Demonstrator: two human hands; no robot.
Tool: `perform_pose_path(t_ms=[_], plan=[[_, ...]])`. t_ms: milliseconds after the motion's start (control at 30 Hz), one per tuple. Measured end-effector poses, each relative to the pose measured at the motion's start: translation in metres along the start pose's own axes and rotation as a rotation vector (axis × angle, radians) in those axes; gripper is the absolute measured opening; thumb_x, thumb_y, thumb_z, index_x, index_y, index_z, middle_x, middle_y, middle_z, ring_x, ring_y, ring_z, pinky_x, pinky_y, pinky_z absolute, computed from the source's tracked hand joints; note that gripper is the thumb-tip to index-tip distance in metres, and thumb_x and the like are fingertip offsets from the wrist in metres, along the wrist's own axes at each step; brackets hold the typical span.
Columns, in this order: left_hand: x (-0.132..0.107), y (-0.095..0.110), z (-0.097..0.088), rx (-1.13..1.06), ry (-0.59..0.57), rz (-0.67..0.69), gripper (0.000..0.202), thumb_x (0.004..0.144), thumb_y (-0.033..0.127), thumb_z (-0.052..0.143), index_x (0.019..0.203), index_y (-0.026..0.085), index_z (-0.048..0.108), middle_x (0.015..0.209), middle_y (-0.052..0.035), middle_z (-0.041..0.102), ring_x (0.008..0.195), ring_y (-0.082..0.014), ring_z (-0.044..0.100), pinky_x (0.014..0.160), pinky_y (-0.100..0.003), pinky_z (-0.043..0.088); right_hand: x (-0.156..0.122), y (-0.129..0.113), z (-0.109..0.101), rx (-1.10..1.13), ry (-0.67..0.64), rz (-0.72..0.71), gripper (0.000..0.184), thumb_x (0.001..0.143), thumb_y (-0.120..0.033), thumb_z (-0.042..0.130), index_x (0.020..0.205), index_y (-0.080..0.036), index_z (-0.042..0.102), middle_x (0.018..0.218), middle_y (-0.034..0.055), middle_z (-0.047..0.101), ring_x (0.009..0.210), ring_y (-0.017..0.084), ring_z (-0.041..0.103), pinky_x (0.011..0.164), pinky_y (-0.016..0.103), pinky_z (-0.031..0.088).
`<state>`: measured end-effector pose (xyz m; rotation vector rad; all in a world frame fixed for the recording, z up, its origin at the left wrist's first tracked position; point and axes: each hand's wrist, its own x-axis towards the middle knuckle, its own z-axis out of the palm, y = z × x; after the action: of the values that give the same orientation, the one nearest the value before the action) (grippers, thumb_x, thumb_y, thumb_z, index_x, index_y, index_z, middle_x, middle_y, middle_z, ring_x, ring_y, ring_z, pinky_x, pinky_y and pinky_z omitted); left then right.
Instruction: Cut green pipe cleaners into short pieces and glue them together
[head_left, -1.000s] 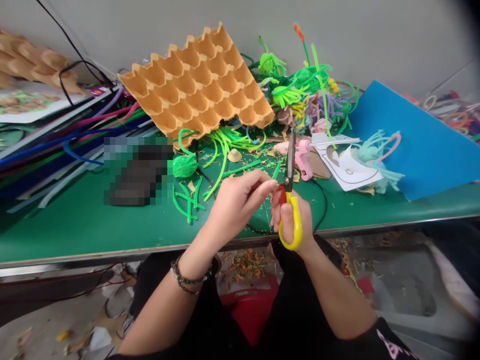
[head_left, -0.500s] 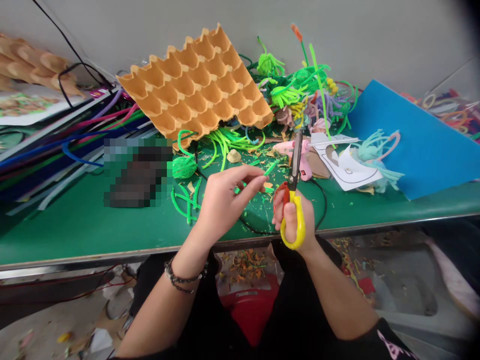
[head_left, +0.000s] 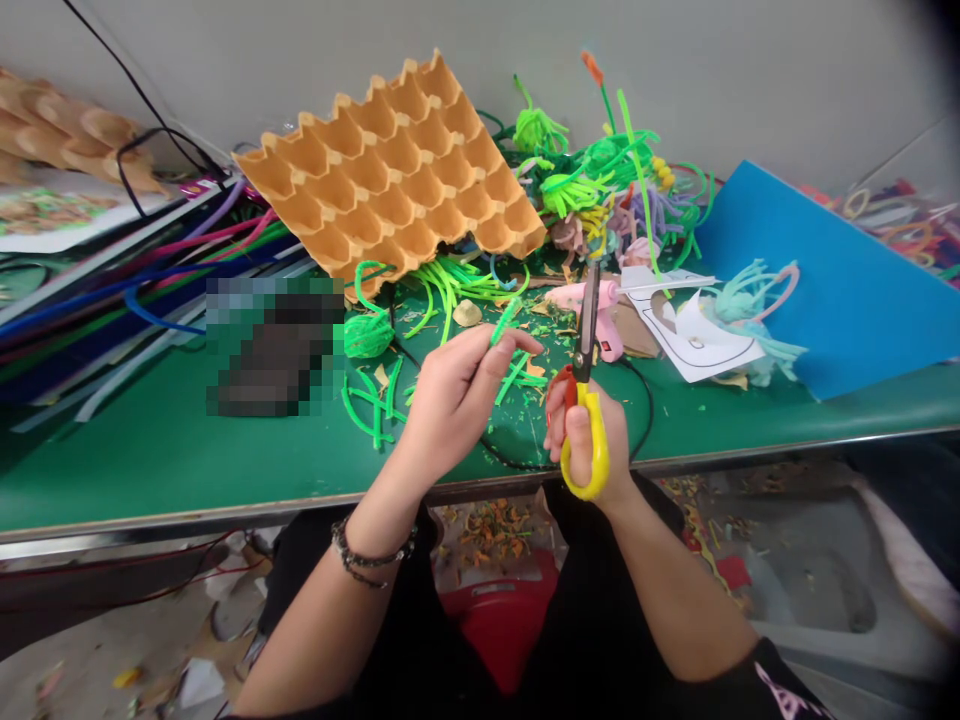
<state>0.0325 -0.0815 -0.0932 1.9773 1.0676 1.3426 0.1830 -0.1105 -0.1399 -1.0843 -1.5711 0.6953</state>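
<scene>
Between the thumb and finger of my left hand point(head_left: 465, 390) is a short piece of green pipe cleaner point(head_left: 507, 320), its free end pointing up. My right hand point(head_left: 600, 440) grips a pair of scissors point(head_left: 589, 320) by its yellow and red handles, blades closed and pointing away from me. On the table, cut green pipe cleaner pieces point(head_left: 375, 405) lie left of my left hand, and a few more rest between the hands. A green pipe-cleaner bundle point(head_left: 368, 333) with a curled stem sits behind them. A pink glue gun point(head_left: 609, 330) lies beyond the scissors.
A cardboard egg tray point(head_left: 397, 170) leans at the back. Beside it is a heap of colourful pipe-cleaner shapes point(head_left: 600, 180). A blue board point(head_left: 832, 290) and cut white paper point(head_left: 697, 340) lie right. Long pipe cleaners point(head_left: 165, 250) and a blurred dark object point(head_left: 277, 350) are left. Scraps litter the green table point(head_left: 180, 460).
My left hand has turned and drawn slightly back, so the green piece now points more upward and sits further left. The right hand and scissors stay nearly still.
</scene>
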Motion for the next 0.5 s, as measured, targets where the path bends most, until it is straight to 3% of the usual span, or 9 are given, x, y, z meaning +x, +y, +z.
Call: perform_pose_path(t_ms=[233, 500], plan=[[-0.005, 0.001, 0.006, -0.251, -0.084, -0.102, 0.034, 0.092, 0.032, 0.028, 0.073, 0.017, 0.052, 0.053, 0.0036, 0.038, 0.046, -0.0073, 0.036, 0.044, -0.020, 0.033, 0.000, -0.002, 0.001, -0.140, -0.120, -0.022, 0.043, 0.082, -0.062, 0.036, 0.085, -0.020, 0.045, 0.059, -0.0026, 0.048, 0.048, 0.010, 0.045, 0.047, 0.024, 0.038], [-0.005, 0.011, 0.009, -0.169, -0.106, -0.070, 0.032, 0.093, 0.027, 0.028, 0.063, 0.019, 0.039, 0.044, 0.0070, 0.038, 0.038, -0.0048, 0.036, 0.042, -0.018, 0.033, 0.000, -0.008, 0.003, -0.268, -0.201, -0.078, 0.040, 0.082, -0.057, 0.037, 0.094, -0.019, 0.044, 0.062, -0.0007, 0.050, 0.051, 0.013, 0.046, 0.048, 0.026, 0.037]])
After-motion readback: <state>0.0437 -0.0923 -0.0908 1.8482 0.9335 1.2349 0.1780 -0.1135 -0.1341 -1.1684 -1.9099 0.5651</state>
